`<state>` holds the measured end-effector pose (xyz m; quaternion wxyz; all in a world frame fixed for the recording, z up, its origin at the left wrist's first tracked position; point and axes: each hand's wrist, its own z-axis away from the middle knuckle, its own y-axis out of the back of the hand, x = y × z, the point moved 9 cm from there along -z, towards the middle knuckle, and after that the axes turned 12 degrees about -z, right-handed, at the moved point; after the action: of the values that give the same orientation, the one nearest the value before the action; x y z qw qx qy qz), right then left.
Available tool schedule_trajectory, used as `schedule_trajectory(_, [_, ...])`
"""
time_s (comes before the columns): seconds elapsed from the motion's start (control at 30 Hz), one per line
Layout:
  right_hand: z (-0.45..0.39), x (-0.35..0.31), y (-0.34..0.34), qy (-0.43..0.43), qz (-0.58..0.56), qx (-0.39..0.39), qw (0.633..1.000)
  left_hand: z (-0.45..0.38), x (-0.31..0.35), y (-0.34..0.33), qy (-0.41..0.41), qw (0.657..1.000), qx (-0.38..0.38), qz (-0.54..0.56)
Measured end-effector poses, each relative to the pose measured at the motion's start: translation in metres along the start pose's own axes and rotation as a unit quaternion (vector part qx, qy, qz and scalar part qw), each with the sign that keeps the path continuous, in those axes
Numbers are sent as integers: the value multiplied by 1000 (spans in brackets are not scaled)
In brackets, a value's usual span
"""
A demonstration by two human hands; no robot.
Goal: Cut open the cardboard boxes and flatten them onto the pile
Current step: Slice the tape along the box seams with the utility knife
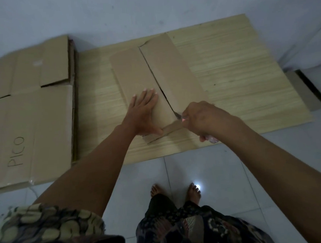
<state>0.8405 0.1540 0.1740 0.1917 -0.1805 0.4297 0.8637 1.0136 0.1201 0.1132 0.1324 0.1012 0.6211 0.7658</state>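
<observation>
Cardboard box [154,80], brown, long and shallow, lying on a pale wood-grain board [237,71] on the floor, its two top flaps meeting along a middle seam. Being slit along that seam now, judging by the dark gap already showing just beyond the blade.

Nearest: right hand [204,119] curling tightly round a pale-handled knife [210,138], handle end poking out below the fist, blade tip [177,115] entering the seam at the box's near end. Just left of the grip: left hand [144,113] lying flat, fingers straight and spread, pressing the left flap down, thumb resting on a loose strip at the near edge.

Step in hand, seemingly: finishing the seam cut at the near end. Next move probably calling for freeing the end flaps, then spreading the box flat; needing steady downward pressure from the flat hand and keeping that thumb out of the blade's path, being close to it.

Farther left of the grip, well apart: pile of flattened brown cardboard sheets [30,109], the top one lettered "PICO", waiting for this box. Far right of the grip: another brown cardboard box [301,91], partly out of frame, open or shut not telling. Nothing lying between box and pile. Below everything, pale tiled floor [223,173] and two bare feet.
</observation>
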Motion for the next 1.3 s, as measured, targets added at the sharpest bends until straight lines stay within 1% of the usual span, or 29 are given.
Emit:
schedule_trajectory(0.17, [14,4,-16,50,-49,71,995,-2,-8,3,17,1000,8,16])
schedule_trajectory(0.23, [19,9,-24,47,-72,85,993,-5,-8,3,-4,1000,4,16])
schedule_trajectory(0.37, [25,15,-34,38,-58,136,988,-7,-7,1,-26,999,-4,19])
schedule_trajectory(0.43, [27,20,-37,43,-86,144,985,-8,-8,1,-33,999,-7,28])
schedule_trajectory(0.57, [43,34,-34,44,-220,181,957,-2,-7,2,-62,996,29,65])
schedule_trajectory(0.67, [57,37,-43,41,-300,194,933,7,-6,3,-82,992,64,78])
schedule_trajectory(0.8, [70,44,-46,21,-348,198,916,13,-4,6,-93,988,89,83])
schedule_trajectory(0.93, [78,49,-49,10,-367,188,911,23,4,4,-120,983,132,43])
schedule_trajectory(1.0, [79,52,-52,23,-362,203,910,24,5,2,-130,983,128,22])
schedule_trajectory(1.1, [85,52,-58,64,-335,238,910,21,7,-1,-134,987,89,2])
schedule_trajectory(1.17, [88,54,-65,75,-328,240,911,18,10,-3,-135,989,66,1])
schedule_trajectory(1.23, [89,60,-73,50,-316,230,919,16,12,-4,-137,989,51,12])
schedule_trajectory(1.3, [85,66,-83,19,-330,197,923,15,12,-4,-137,990,36,29])
